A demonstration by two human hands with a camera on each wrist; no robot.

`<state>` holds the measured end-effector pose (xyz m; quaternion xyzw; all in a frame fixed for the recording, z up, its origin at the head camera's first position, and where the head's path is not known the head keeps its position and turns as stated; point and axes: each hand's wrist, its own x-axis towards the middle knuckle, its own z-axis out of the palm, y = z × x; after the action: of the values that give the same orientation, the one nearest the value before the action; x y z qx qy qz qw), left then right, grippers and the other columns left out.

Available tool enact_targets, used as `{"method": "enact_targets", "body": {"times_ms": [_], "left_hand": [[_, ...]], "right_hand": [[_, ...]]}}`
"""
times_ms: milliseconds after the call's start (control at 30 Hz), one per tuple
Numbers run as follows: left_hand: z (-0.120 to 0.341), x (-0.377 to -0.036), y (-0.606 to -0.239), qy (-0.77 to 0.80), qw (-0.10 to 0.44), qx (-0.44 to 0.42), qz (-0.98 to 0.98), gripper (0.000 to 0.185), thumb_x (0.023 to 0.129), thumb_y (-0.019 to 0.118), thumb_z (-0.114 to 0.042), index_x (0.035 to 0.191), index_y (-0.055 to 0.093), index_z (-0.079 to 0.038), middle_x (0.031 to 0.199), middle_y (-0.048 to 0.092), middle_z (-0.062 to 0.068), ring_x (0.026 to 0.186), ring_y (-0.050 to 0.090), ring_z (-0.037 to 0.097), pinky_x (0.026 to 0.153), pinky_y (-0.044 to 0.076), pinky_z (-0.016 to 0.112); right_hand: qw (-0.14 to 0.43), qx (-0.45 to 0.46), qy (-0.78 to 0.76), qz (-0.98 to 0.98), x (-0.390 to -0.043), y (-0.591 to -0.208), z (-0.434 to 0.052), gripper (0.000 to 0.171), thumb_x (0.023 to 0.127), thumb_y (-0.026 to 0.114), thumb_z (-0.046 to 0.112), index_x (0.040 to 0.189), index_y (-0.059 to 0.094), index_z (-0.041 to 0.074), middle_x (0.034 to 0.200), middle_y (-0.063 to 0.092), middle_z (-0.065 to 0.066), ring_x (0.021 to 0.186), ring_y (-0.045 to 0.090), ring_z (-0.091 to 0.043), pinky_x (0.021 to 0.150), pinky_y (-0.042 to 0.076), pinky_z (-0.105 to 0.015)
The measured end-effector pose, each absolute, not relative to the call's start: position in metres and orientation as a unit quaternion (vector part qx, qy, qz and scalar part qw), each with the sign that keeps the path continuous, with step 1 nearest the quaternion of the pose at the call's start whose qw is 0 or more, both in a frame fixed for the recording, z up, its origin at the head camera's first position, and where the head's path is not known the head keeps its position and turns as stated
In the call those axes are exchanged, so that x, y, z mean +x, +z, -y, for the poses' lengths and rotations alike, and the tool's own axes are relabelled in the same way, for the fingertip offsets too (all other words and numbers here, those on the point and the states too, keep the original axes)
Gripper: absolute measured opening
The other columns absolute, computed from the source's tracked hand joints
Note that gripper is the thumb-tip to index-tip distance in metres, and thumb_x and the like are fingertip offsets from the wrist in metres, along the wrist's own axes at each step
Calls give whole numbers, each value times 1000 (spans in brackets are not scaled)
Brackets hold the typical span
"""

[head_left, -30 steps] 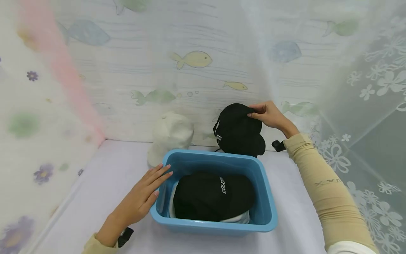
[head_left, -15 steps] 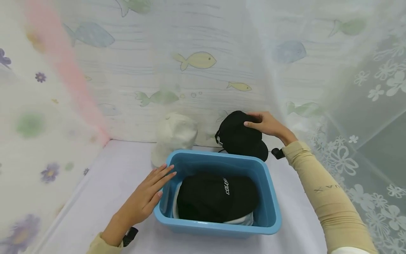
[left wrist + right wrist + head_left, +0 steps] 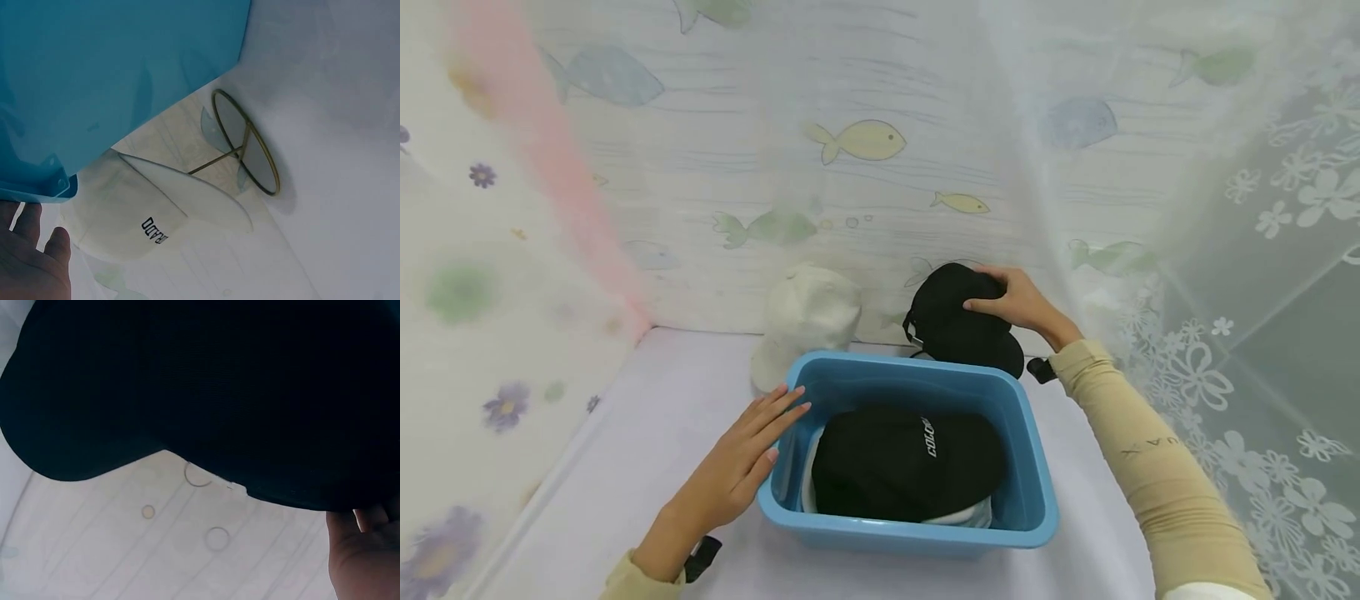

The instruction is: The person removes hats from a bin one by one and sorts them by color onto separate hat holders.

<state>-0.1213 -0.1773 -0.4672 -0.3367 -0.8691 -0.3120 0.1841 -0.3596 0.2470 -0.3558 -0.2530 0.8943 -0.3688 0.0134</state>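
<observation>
Behind the blue tub (image 3: 895,530), the right grip (image 3: 1021,302) holds the black cap (image 3: 957,323) at its crown's upper right.

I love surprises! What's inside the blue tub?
A black cap lies in the tub, over something pale. The cap hides most of that, so I can't tell what it is.

A small draped nook: a fish-print curtain (image 3: 868,175) hangs behind a white-covered surface (image 3: 685,400), a purple-flowered curtain (image 3: 512,333) closes the left side and a sheer white-blossom panel (image 3: 1285,267) the right. The hangings suggest a home, though the wider room is hidden.
</observation>
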Motion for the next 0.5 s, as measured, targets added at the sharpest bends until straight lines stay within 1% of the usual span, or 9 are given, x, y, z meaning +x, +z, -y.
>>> {"method": "enact_targets", "body": {"times_ms": [167,233,300,400,433,500], "left_hand": [[176,-126,-468,-304,185,-342,870,62,95,54,-3,155,43,-12,163,37,9,153,26,37,128,2,30],[176,-127,-467,-299,182,-346,870,61,96,54,-5,156,43,-12,163,37,10,153,27,37,127,2,29],[176,-127,-465,-292,176,-350,873,60,98,54,-7,156,42,-13,163,38,9,153,27,36,127,2,28],[178,-125,-459,-279,166,-352,878,60,98,57,-10,156,42,-15,162,41,6,153,29,32,127,3,28],[179,-125,-456,-282,167,-353,876,62,96,60,-9,156,44,-15,160,43,5,151,32,30,127,5,27],[180,-123,-446,-299,169,-356,869,63,93,66,-6,153,48,-14,155,49,4,148,38,26,127,9,26]], "right_hand": [[7,-247,-368,-896,-358,-356,-252,71,89,81,20,150,49,3,143,57,-21,122,61,-38,103,50,-53],[8,-242,-368,-898,-355,-355,-255,74,89,81,20,151,46,2,149,52,-22,132,54,-39,110,44,-55],[2,-236,-368,-899,-349,-351,-256,77,89,80,21,153,43,1,154,46,-21,142,44,-40,117,35,-55],[-14,-229,-363,-903,-338,-343,-259,77,91,77,23,154,40,1,160,38,-20,151,29,-39,123,23,-57],[-21,-227,-361,-904,-334,-340,-260,75,92,76,25,155,40,2,161,37,-18,152,28,-38,123,22,-56],[-37,-225,-358,-905,-323,-333,-261,70,95,73,28,154,42,5,160,39,-17,151,29,-36,123,23,-56]]}}
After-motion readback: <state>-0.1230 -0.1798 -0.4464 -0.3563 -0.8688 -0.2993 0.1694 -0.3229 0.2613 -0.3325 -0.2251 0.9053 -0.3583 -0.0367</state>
